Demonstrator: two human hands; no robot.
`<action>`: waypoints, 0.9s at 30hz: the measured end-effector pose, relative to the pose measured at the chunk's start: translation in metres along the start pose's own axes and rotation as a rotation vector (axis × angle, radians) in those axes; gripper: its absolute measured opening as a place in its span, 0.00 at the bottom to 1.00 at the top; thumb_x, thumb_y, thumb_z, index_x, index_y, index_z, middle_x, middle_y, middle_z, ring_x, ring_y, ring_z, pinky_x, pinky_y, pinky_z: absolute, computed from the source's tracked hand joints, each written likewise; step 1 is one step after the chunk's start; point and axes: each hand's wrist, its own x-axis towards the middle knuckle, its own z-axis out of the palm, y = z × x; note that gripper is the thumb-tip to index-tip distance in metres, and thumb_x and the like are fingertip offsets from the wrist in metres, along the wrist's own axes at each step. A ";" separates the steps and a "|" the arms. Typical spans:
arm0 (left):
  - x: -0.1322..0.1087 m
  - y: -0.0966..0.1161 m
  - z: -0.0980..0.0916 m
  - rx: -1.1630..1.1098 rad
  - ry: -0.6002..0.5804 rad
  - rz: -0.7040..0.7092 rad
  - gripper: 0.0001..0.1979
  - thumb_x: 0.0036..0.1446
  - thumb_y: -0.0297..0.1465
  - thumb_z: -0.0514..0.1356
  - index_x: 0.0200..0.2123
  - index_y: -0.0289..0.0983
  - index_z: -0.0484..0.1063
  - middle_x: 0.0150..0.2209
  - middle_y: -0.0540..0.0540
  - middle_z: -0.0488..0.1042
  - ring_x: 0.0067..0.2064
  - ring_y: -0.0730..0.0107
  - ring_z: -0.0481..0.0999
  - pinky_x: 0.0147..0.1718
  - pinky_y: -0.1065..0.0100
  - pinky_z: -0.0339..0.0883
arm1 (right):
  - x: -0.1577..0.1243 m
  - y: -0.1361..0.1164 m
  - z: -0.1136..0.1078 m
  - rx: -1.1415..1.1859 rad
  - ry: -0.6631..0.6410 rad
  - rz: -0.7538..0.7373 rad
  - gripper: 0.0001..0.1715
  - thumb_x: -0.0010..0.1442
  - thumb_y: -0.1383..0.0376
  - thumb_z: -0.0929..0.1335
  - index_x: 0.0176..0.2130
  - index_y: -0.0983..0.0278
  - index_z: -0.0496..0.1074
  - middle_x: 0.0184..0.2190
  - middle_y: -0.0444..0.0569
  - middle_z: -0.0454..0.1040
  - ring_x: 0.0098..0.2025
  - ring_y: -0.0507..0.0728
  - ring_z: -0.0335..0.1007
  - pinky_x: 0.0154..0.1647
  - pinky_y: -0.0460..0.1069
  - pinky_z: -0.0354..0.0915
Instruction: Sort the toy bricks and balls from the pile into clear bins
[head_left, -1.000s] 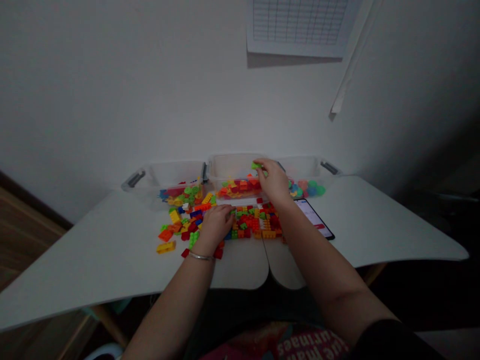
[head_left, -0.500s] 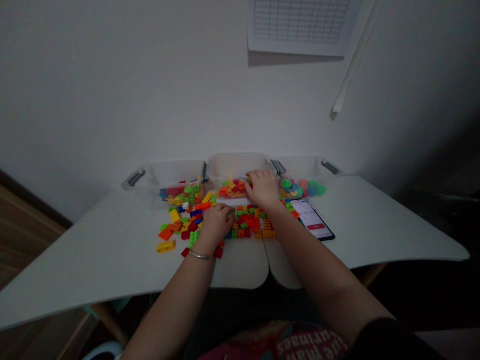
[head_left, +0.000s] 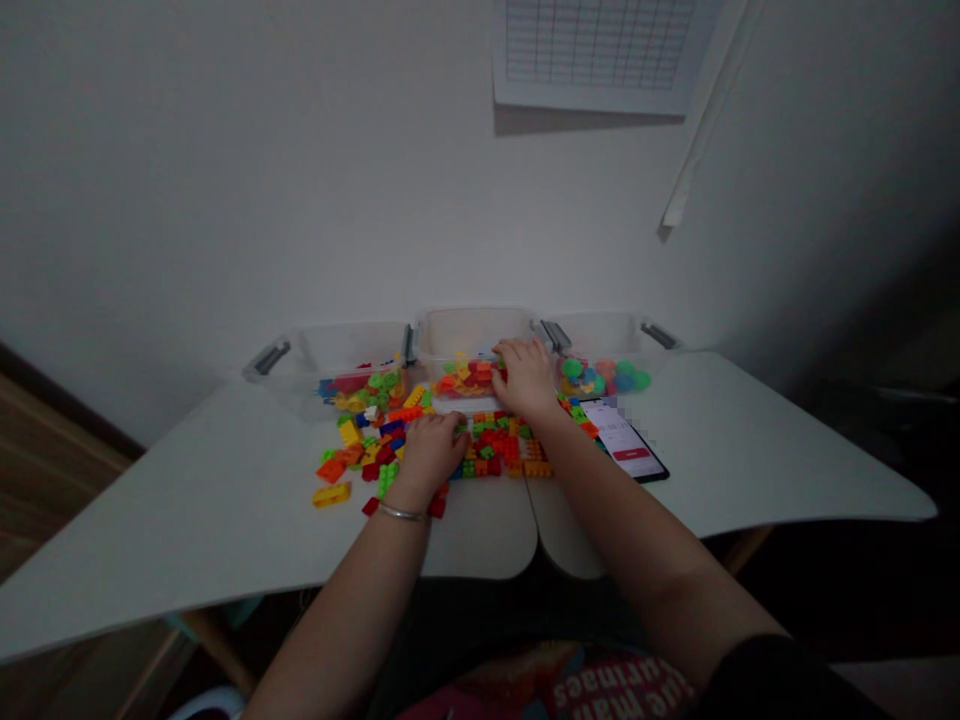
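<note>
My left hand (head_left: 431, 450), with a bangle at its wrist, rests palm down over loose toy building bricks (head_left: 349, 432); its fingers are curved and apart, and no brick shows in them. Just to its right lies a block of bricks set close together in rows (head_left: 499, 442), red, green and orange. My right hand (head_left: 527, 378) lies over the front right part of the middle clear bin (head_left: 480, 322), thumb apart from the fingers. Red, orange and yellow pieces (head_left: 465, 376) lie inside that bin. My right hand hides part of them.
A left clear bin (head_left: 337, 345) holds green, yellow and blue pieces; a right clear bin (head_left: 600, 330) holds round coloured ones. A phone with a lit screen (head_left: 626, 445) lies right of the bricks. The white table (head_left: 225, 500) has a seam at its front. Behind stands a wall (head_left: 300, 180).
Both hands stay in nearly the same places. The left fingers have shifted very slightly, and the whole view has moved a touch. The bricks look unmoved.
</note>
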 end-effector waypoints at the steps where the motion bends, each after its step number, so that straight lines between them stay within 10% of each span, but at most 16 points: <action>1: 0.000 0.000 0.000 -0.003 -0.001 0.001 0.13 0.60 0.35 0.55 0.45 0.39 0.73 0.41 0.41 0.78 0.48 0.54 0.74 0.48 0.56 0.64 | 0.000 0.000 0.000 0.028 0.011 0.000 0.21 0.59 0.65 0.65 0.52 0.67 0.71 0.55 0.58 0.72 0.60 0.65 0.61 0.68 0.63 0.43; 10: 0.000 0.003 -0.008 -0.055 0.038 0.012 0.09 0.58 0.32 0.56 0.38 0.39 0.75 0.36 0.43 0.79 0.42 0.57 0.76 0.44 0.60 0.64 | -0.021 -0.033 -0.013 0.321 0.245 -0.031 0.25 0.60 0.66 0.61 0.57 0.65 0.65 0.56 0.56 0.69 0.62 0.60 0.60 0.65 0.60 0.54; 27: 0.006 -0.005 0.006 -0.661 0.365 0.059 0.12 0.52 0.24 0.58 0.41 0.38 0.68 0.39 0.46 0.73 0.41 0.65 0.75 0.43 0.62 0.71 | -0.074 -0.052 0.030 0.639 -0.112 0.237 0.23 0.57 0.68 0.65 0.53 0.64 0.67 0.51 0.56 0.71 0.55 0.60 0.67 0.59 0.58 0.63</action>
